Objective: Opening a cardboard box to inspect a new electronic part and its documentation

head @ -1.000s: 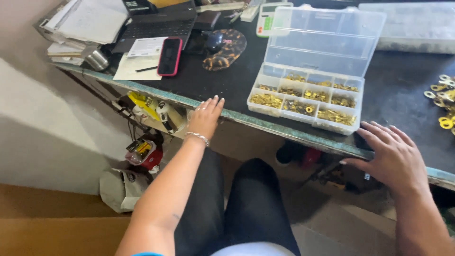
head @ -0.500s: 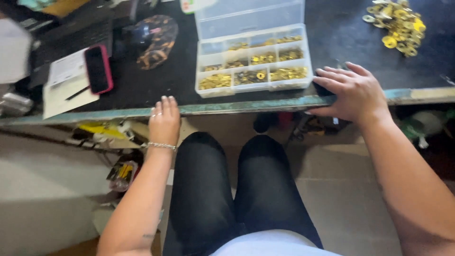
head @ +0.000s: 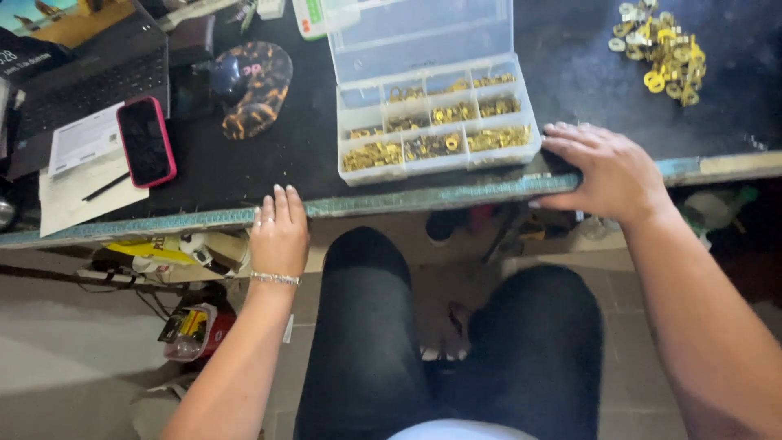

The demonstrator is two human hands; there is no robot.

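Observation:
My left hand [head: 278, 232] rests flat on the front edge of the dark worktable [head: 244, 167], fingers together, with a bracelet on the wrist. My right hand [head: 607, 171] lies palm down on the table edge, fingers spread, touching the front right corner of a clear plastic compartment box [head: 436, 130] filled with small brass parts. The box's lid stands open behind it. Neither hand holds anything. My knees in dark trousers show below the table.
A pile of yellow and silver rings [head: 661, 50] lies at the far right. A phone in a pink case [head: 146, 141] sits on papers [head: 81, 175] at left, beside a laptop [head: 77, 77] and a tortoiseshell object [head: 252, 85]. Clutter sits under the table [head: 191, 326].
The view has swung so the table lies straight ahead. Both hands stay on the table edge; my right hand now sits closer to the box's corner.

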